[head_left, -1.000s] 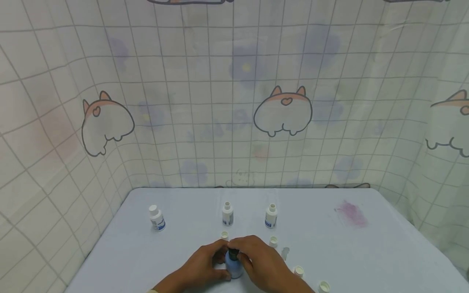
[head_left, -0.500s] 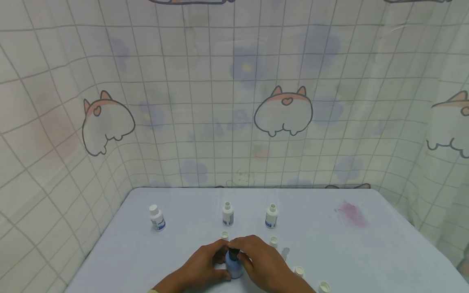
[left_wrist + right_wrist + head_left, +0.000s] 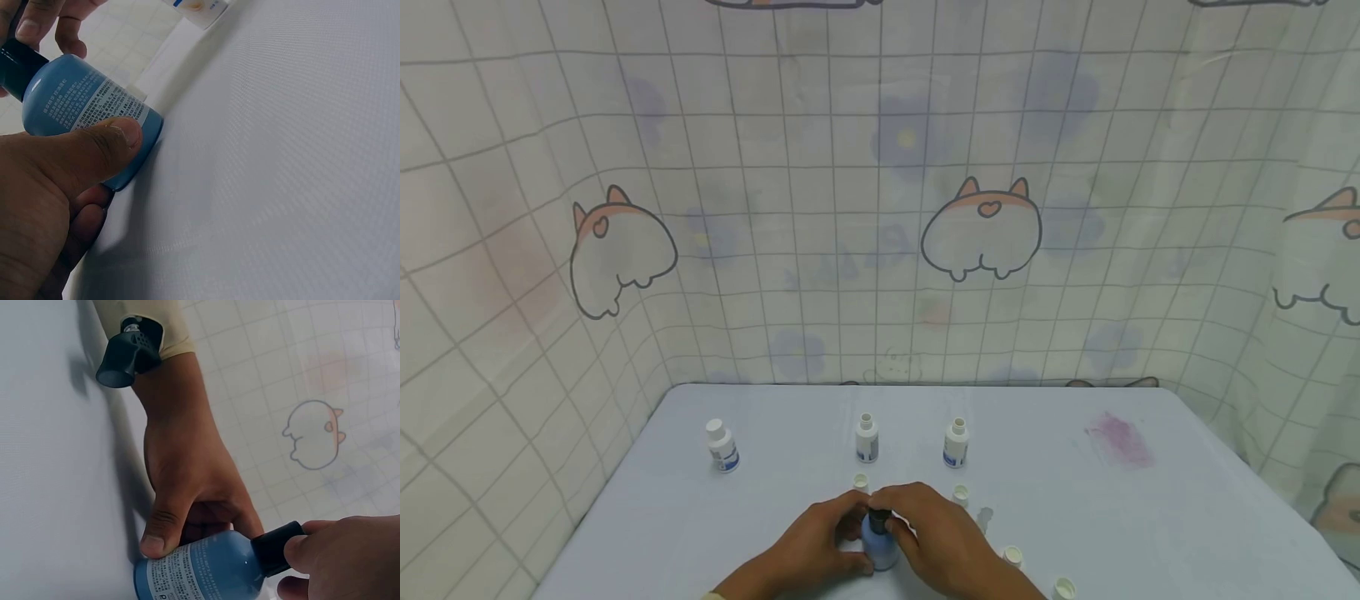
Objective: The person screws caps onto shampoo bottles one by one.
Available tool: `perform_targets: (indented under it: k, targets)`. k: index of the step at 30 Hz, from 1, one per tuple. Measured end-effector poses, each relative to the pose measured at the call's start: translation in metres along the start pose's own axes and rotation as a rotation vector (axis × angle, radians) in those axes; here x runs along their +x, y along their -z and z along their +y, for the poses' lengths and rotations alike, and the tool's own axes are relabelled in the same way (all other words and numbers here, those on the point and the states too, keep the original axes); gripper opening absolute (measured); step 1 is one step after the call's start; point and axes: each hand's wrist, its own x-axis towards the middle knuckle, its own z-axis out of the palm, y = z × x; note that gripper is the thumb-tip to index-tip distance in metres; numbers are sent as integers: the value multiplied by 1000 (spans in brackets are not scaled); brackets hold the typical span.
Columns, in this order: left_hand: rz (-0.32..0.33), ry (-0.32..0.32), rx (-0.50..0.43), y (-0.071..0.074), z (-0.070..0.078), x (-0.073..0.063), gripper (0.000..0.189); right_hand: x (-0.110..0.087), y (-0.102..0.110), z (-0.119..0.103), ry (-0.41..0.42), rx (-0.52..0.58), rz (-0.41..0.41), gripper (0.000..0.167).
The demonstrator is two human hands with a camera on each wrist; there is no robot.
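Observation:
A blue bottle [image 3: 880, 548] with a black cap [image 3: 278, 549] and a printed label stands upright on the table near its front. My left hand [image 3: 816, 537] grips the bottle's body, its thumb lying across the label in the left wrist view. From the other side my right hand [image 3: 936, 537] pinches the black cap between thumb and fingers. The cap sits on the bottle's neck. Just behind the hands lies a small white cap [image 3: 861, 482], and another white cap [image 3: 960, 496] lies beside the right hand.
Toward the back of the table [image 3: 1037, 425] stand a capped white bottle [image 3: 722, 446] and two uncapped ones, a middle bottle [image 3: 867, 439] and a right bottle [image 3: 956, 443]. More white caps [image 3: 1012, 556] lie right of my right wrist. A pink stain [image 3: 1120, 439] marks the far right.
Both hands keep their places on the blue bottle and its cap. At the far right edge the hanging cloth has shifted, showing more of a printed figure.

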Motion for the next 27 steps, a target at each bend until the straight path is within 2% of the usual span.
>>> perform_targets:
  k: [4, 10, 17, 24, 27]
  targets:
    - [-5, -1, 1, 0, -1, 0, 62, 1, 1, 0, -16, -5, -8, 31]
    - [-5, -11, -7, 0, -2, 1, 65, 1, 2, 2, 7, 3, -12, 37]
    - [-1, -15, 2, 0, -2, 1, 62, 3, 2, 4, -16, -12, -11, 27]
    - [-5, -21, -3, 0, -2, 1, 65, 1, 2, 3, 16, 0, -16, 34]
    - [-5, -21, -4, 0, -1, 1, 63, 2, 3, 2, -16, -7, -23, 30]
